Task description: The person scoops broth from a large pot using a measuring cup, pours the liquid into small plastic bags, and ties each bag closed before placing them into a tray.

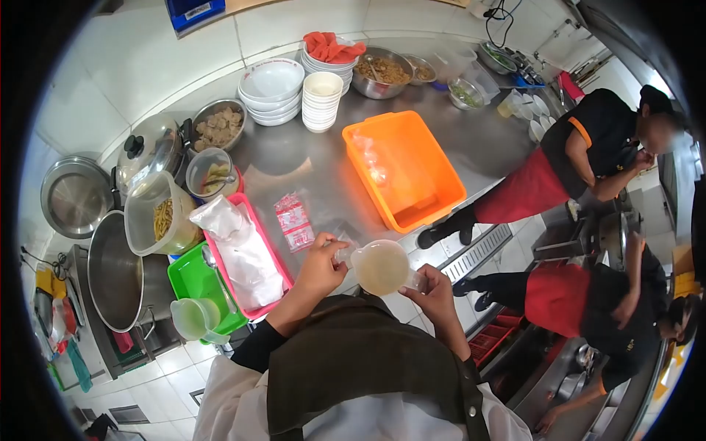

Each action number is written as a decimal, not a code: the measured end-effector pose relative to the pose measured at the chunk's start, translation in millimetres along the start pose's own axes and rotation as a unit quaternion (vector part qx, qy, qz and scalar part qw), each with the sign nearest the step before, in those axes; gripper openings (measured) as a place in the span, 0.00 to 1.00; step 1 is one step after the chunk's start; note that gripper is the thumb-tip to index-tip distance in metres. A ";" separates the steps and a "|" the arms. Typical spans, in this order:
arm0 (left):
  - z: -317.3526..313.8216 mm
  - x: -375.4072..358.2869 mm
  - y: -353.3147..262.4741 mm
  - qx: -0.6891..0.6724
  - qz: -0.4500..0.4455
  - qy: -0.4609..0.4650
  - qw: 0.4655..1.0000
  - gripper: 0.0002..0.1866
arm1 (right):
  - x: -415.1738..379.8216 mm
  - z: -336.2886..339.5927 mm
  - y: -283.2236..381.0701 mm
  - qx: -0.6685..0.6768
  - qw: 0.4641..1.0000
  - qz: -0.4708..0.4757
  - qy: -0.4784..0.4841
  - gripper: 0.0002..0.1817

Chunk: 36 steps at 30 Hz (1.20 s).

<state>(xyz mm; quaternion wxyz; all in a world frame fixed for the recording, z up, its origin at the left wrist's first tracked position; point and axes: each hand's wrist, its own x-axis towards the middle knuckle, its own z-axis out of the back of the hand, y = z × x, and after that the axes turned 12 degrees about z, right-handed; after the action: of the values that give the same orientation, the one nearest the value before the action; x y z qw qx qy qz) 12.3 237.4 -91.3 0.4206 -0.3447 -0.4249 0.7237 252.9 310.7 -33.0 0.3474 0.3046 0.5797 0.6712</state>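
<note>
A round translucent cup of pale liquid (pixel 382 268) is between my hands, just in front of my apron. On its right, the fingers of my right hand (pixel 434 294) are closed round its handle. My left hand (pixel 323 263) is at the cup's left, its fingers pinching a small clear plastic bag (pixel 346 246). Just beyond my left hand, red and white printed packets (pixel 294 222) lie on the steel counter (pixel 287 173). An orange tub (pixel 403 173) stands beyond the cup.
Left are a pink tray with plastic bags (pixel 246 253), a green tray (pixel 202 283), a jug (pixel 195 317) and a large pot (pixel 116 272). Bowls (pixel 271 88) and paper cups (pixel 321 103) stand at the back. Two people (pixel 588 147) (pixel 596 298) are at right.
</note>
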 end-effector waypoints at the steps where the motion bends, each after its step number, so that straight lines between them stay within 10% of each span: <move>1: -2.3 1.3 0.9 -0.004 -0.003 0.003 1.000 0.21 | 0.6 3.4 -6.9 -0.009 1.000 -0.002 -0.001 0.14; 36: -41.5 34.6 -7.9 0.002 -0.018 0.008 1.000 0.21 | 30.1 58.5 -22.0 -0.151 0.987 0.014 0.047 0.14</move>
<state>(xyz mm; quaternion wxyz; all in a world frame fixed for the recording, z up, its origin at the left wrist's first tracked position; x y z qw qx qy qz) 36.2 284.4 -105.6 0.4380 -0.3415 -0.4260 0.7142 285.6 370.4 -46.3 0.3527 0.2248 0.4828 0.7694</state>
